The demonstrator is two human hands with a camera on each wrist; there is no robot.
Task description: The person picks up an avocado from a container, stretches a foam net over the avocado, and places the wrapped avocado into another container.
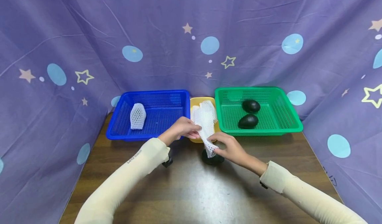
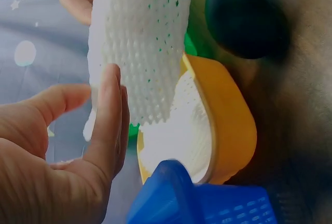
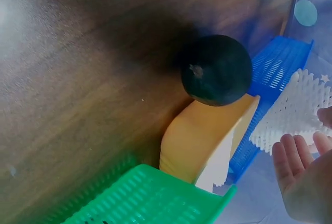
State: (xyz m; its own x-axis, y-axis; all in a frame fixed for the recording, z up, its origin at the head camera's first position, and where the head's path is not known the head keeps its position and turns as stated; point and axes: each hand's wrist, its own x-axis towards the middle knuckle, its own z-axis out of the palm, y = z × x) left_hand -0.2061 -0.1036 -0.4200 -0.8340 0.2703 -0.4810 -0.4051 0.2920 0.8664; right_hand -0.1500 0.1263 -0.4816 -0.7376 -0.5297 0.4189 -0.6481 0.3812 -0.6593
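Note:
Both hands hold a white foam net sleeve [image 1: 206, 124] between them, over the front of a yellow container [image 2: 233, 120]. My left hand [image 1: 182, 128] pinches the sleeve's left edge between thumb and fingers. At the sleeve's lower end, the thumb and fingers of my right hand [image 1: 229, 147] grip the netting. A dark avocado [image 1: 213, 159] lies on the table just below that end, partly covered by it in the head view. The right wrist view shows this avocado [image 3: 218, 71] bare, beside the yellow container.
More white foam sleeves [image 1: 211, 107] fill the yellow container. To its left, a blue basket [image 1: 162, 116] holds one object in white netting [image 1: 138, 116]. On its right stands a green basket [image 1: 271, 117] with two dark avocados [image 1: 248, 121]. A purple curtain [image 1: 167, 74] hangs behind.

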